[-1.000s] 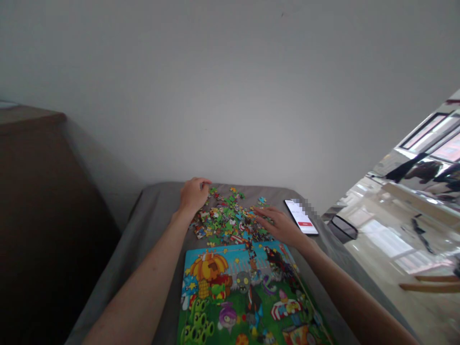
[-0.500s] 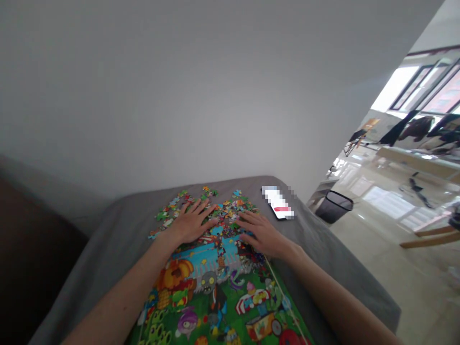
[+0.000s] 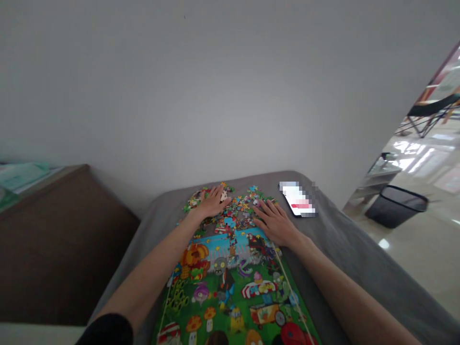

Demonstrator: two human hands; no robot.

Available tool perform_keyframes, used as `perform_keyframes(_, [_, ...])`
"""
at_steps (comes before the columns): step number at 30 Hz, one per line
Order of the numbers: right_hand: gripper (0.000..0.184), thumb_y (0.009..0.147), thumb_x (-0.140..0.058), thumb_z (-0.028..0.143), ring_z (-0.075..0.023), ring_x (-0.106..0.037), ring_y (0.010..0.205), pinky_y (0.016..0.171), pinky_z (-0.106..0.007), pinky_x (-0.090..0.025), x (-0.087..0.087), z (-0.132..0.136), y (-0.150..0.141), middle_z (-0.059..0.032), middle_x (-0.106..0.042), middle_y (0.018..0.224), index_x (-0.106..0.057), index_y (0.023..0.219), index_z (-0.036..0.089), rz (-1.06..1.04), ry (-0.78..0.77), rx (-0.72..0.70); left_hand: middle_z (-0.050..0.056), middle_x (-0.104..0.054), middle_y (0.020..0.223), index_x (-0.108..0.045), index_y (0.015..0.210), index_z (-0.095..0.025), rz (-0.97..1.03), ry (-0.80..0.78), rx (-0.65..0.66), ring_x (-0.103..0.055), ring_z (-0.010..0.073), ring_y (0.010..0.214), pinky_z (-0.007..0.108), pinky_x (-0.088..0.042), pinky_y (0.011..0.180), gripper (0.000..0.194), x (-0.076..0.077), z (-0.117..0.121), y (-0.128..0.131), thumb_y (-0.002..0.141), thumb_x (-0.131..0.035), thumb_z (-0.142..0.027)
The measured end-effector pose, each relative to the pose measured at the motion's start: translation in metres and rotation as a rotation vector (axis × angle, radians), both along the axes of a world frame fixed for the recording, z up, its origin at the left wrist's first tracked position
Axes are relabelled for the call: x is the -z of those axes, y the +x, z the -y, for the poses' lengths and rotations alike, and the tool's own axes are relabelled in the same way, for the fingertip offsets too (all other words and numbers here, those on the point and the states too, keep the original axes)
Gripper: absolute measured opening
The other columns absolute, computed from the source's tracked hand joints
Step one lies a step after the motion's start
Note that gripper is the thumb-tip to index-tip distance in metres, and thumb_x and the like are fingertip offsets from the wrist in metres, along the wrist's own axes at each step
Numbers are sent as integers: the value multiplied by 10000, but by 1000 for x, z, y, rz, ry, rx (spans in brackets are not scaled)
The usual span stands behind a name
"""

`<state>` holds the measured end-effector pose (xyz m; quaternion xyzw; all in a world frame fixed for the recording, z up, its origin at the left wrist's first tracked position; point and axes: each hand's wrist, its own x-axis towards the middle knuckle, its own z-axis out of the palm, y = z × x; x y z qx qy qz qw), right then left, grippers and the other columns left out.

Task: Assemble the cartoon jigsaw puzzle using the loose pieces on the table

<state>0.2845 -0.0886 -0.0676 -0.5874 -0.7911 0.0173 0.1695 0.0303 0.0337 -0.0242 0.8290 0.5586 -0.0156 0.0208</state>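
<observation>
A heap of loose, colourful puzzle pieces lies at the far end of a grey-covered table. My left hand rests flat on the left side of the heap, fingers stretched out. My right hand lies flat on the heap's right side, fingers spread. Nearer to me, between my forearms, is a bright cartoon puzzle picture with a pumpkin, a zombie and green plants.
A phone with a lit screen lies on the table just right of my right hand. A brown cabinet stands at the left. A dark bin sits on the shiny floor to the right. A plain wall is behind.
My left hand was curled at the heap's far left edge; both hands now lie flat on the pieces, close to the picture's top edge. The camera view has swung about.
</observation>
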Motion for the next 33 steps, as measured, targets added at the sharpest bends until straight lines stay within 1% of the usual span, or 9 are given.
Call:
perform_keyframes(3, [529, 1024, -379, 484, -338, -264, 1494, 1198, -534, -229, 2, -1, 0, -78, -357, 1598, -443, 1510, 285, -10, 11, -1, 118, -197, 1651, -89, 1608, -199, 22, 45, -59, -187, 269, 1524, 520, -161, 1203, 726, -13, -1, -8, 1002, -120, -599])
perform_keyframes(7, [532, 1017, -386, 499, -351, -278, 1487, 1190, -551, -231, 4, -2, -1, -76, -365, 1594, -452, 1504, 297, -30, 22, -10, 64, -186, 1661, -196, 1595, -226, 11, 83, -5, -114, 214, 1538, 432, -177, 1212, 636, -23, 11, -18, 1033, -99, -509])
perform_keyframes(10, [529, 1011, -402, 496, -353, -297, 1480, 1184, -555, -239, 4, -2, -2, -83, -380, 1586, -456, 1501, 300, -34, 38, -5, 14, -249, 1644, -298, 1564, -271, -25, 29, 179, -147, 151, 1530, 350, -168, 1217, 595, -13, 31, -14, 1039, -182, -524])
perform_keyframes(12, [521, 1012, -410, 479, -352, -303, 1477, 1183, -556, -244, 3, -2, -2, -83, -384, 1584, -463, 1497, 298, -29, 33, -2, 23, -240, 1647, -305, 1560, -271, -29, 23, 257, -151, 149, 1530, 382, -106, 1231, 570, -3, 43, -9, 1048, -188, -495])
perform_keyframes(15, [509, 1014, -410, 458, -351, -300, 1479, 1183, -559, -247, 0, -1, -2, -80, -378, 1587, -471, 1492, 295, -13, 6, -4, 32, -274, 1636, -313, 1555, -264, 50, 9, 267, -207, 172, 1520, 422, -118, 1231, 556, 2, 46, -7, 1056, -188, -476])
perform_keyframes(19, [519, 1026, -367, 469, -339, -291, 1485, 1188, -553, -240, -6, 1, -3, -74, -353, 1602, -456, 1502, 281, 28, -29, 4, 68, -409, 1577, -344, 1544, -229, 140, 46, 226, -373, 191, 1448, 380, -273, 1175, 535, -10, 22, -13, 1065, -195, -414])
perform_keyframes(24, [520, 1036, -340, 469, -311, -286, 1490, 1197, -528, -230, -11, 1, -4, -49, -337, 1614, -429, 1515, 287, 62, -51, 9, 58, -641, 1363, -629, 1318, -285, 123, 17, 275, -536, 275, 1295, 419, -354, 1100, 410, -22, -15, -15, 947, -569, -450])
perform_keyframes(29, [518, 1034, -350, 469, -309, -289, 1488, 1194, -526, -236, -9, 0, -3, -56, -337, 1614, -444, 1506, 280, 56, -47, 5, 64, -744, 1137, -693, 1222, -242, 146, -42, 311, -674, 246, 1031, 328, -474, 899, 405, -23, -34, -11, 860, -692, -424])
perform_keyframes(33, [512, 1034, -355, 469, -300, -296, 1487, 1194, -516, -246, -10, 0, -2, -54, -338, 1613, -447, 1504, 288, 50, -39, 8, 32, -770, 953, -732, 1119, -203, 188, -86, 313, -696, 187, 817, 252, -490, 724, 321, -32, -43, -16, 886, -642, -404])
